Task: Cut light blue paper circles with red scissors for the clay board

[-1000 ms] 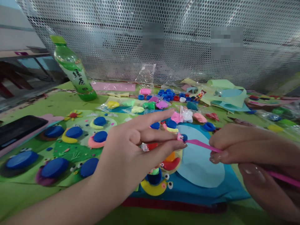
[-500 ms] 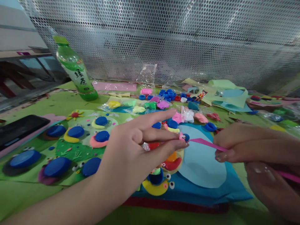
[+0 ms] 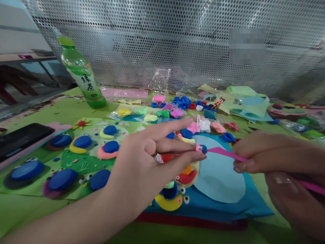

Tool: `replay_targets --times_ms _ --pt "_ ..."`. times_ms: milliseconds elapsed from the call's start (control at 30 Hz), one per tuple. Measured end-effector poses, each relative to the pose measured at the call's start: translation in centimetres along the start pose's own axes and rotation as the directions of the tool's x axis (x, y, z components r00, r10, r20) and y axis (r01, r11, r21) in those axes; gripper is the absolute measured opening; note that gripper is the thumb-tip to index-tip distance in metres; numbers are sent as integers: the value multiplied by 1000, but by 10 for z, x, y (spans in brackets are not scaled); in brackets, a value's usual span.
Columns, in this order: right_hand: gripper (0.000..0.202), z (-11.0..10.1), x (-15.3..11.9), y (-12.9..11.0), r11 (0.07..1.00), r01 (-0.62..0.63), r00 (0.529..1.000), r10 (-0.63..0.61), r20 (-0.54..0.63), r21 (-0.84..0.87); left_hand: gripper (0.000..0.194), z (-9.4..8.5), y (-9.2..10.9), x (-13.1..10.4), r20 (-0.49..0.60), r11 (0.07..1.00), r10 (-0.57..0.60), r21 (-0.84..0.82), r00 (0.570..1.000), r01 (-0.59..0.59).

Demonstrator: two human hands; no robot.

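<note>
Between the thumb and fingers of my left hand (image 3: 137, 159) is a small pink-and-blue clay piece (image 3: 201, 148), held above the blue sheet (image 3: 251, 200). My right hand (image 3: 281, 166) is closed around a pink modelling tool (image 3: 224, 153). The tool's flat blade points left, its tip at the blue side of the piece; whether it touches I cannot tell. Below my left hand lies a yellow clay snail (image 3: 169, 203) with a blue cap and googly eyes. A pale blue paper shape (image 3: 220, 179) lies under the tool.
A green tea bottle (image 3: 83, 76) stands at the back left, with a phone (image 3: 27, 137) nearer. Clay snails with blue caps (image 3: 63, 179) cover a green sheet (image 3: 101, 195). Bagged clay (image 3: 177, 113) and loose blue caps (image 3: 183, 101) lie before a perforated metal panel (image 3: 177, 40).
Both hands keep almost the same pose. The clay piece and the tool's tip have shifted very slightly to the right in view, and a little more of the piece shows.
</note>
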State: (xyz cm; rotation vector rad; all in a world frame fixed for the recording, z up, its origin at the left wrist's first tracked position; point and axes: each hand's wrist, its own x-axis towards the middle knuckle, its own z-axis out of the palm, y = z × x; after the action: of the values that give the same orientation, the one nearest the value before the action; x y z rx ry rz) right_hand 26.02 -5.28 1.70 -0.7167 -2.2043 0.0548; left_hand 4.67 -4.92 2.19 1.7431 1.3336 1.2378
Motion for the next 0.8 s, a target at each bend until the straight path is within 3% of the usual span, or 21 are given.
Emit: replay_targets --times_ms 167,367,433,633,700,800 --pt "32 1 3 -1 1000 -5 1000 5 -10 3 27 -2 0 1 50 989 -82 -119 995 87" --pt "23 8 10 18 1000 -25 982 26 -186 4 41 -6 -8 10 316 878 -231 -339 920 337" --pt "19 13 13 28 998 -41 989 34 -145 -52 42 -7 -8 12 348 849 -244 -374 905 373" --pt "13 32 13 57 978 4 988 28 150 -207 40 -8 -3 13 346 826 -232 -424 909 372" --pt "15 37 13 60 981 -18 983 52 173 -194 43 -6 -5 14 319 842 -221 -415 922 346" --pt "16 39 14 56 983 -61 990 82 118 -172 40 -1 -11 17 242 848 -207 -439 948 298"
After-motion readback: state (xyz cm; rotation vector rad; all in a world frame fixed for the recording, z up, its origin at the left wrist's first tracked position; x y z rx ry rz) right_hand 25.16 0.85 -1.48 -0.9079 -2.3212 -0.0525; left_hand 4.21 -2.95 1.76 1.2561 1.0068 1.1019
